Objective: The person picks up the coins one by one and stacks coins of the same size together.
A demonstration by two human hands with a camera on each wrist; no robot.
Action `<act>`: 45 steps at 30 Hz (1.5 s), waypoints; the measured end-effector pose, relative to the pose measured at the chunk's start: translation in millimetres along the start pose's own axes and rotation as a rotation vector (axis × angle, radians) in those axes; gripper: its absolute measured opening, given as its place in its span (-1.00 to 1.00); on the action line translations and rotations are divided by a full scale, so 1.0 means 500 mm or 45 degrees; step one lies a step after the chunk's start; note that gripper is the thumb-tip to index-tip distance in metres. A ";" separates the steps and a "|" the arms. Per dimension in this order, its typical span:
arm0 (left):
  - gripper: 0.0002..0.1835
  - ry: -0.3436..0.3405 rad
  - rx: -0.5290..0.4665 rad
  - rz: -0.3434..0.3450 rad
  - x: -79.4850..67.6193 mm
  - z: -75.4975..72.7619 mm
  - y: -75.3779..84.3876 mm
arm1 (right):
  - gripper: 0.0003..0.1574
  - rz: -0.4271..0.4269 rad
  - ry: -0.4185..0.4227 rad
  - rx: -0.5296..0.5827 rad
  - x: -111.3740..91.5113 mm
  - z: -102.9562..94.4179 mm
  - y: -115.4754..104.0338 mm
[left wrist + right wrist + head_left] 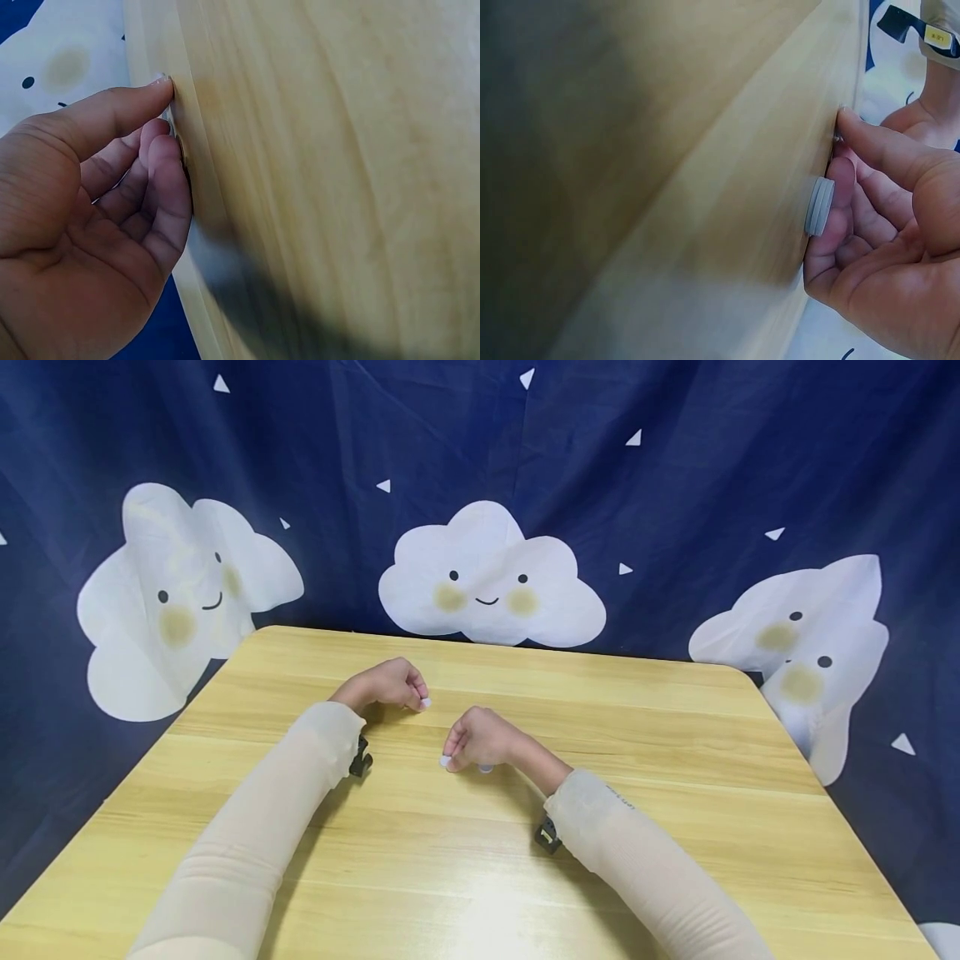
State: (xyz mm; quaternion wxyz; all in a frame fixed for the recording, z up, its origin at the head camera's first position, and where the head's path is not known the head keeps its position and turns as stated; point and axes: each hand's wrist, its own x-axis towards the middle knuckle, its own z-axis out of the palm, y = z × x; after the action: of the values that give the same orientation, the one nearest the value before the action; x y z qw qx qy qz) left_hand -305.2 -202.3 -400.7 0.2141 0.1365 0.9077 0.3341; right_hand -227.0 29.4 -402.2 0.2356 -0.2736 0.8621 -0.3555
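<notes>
Over the far middle of the table my left hand (393, 683) pinches a small white disc (426, 702) between thumb and fingertips, close to the tabletop. In the left wrist view that disc is mostly hidden by the fingers. Nearer and to the right, my right hand (482, 739) pinches another small white disc (446, 762) at its fingertips, down at the wood. A short stack of pale grey discs (820, 206) stands on the table beside the curled fingers of the right hand. From the head view only part of this stack shows, below that hand.
Both hands work above a light wood table (420, 860). A dark blue curtain (450, 427) printed with white clouds hangs behind its far edge. Small black devices (361, 758) are strapped at both wrists, over pale sleeves (247, 852).
</notes>
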 end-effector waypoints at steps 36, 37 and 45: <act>-0.80 -0.073 -0.018 0.192 -0.012 0.013 0.002 | -0.84 0.001 -0.004 -0.005 0.000 0.000 -0.001; -0.80 -0.076 -0.003 0.202 -0.012 0.014 0.004 | -0.84 0.002 -0.005 -0.003 0.001 0.000 -0.001; -0.82 -0.075 0.133 0.179 -0.007 0.025 0.021 | -0.84 -0.003 -0.005 0.012 0.001 0.000 0.000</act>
State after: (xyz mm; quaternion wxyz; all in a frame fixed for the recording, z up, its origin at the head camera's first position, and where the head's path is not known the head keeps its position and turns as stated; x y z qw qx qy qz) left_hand -295.2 -189.1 -401.1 0.2093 0.2207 0.9053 0.2964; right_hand -227.3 29.0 -402.3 0.2382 -0.2742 0.8596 -0.3594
